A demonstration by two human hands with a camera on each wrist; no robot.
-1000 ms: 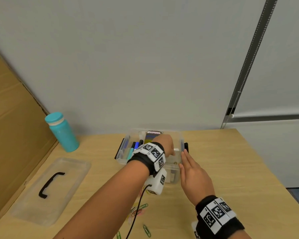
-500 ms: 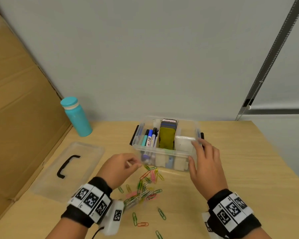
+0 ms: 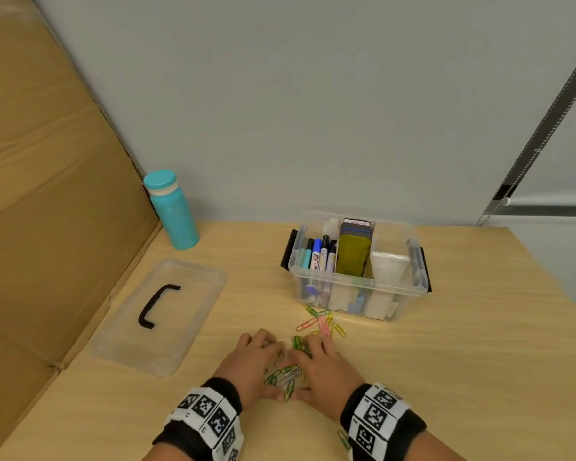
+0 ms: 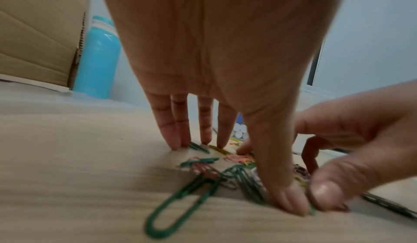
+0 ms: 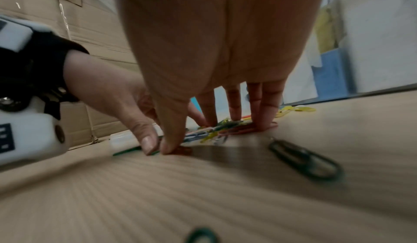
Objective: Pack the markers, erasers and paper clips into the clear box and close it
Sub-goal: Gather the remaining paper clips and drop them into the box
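Note:
The clear box [image 3: 409, 291] stands open at the table's far middle. Markers [image 3: 320, 257] fill its left part, erasers [image 3: 353, 256] the middle, and a white piece [image 3: 388, 264] the right. A pile of coloured paper clips [image 3: 285, 377] lies on the table between my two hands. My left hand [image 3: 253, 361] and right hand [image 3: 325, 364] cup the pile from both sides. In the wrist views the straight fingers [image 4: 176, 139] [image 5: 266, 114] press their tips on the table around the clips [image 4: 203, 168], and the two thumbs meet at the near side. More clips [image 3: 323, 324] lie loose in front of the box.
The clear lid [image 3: 180, 344] with a black handle [image 3: 155, 306] lies flat at the left. A teal bottle [image 3: 173, 211] stands behind it, next to a cardboard wall [image 3: 47, 211]. One stray clip [image 3: 343, 439] lies by my right wrist, seen too in the right wrist view [image 5: 304, 159].
My left hand came out of the box and down to the clips. My right hand let go of the box's right side and joined it at the pile.

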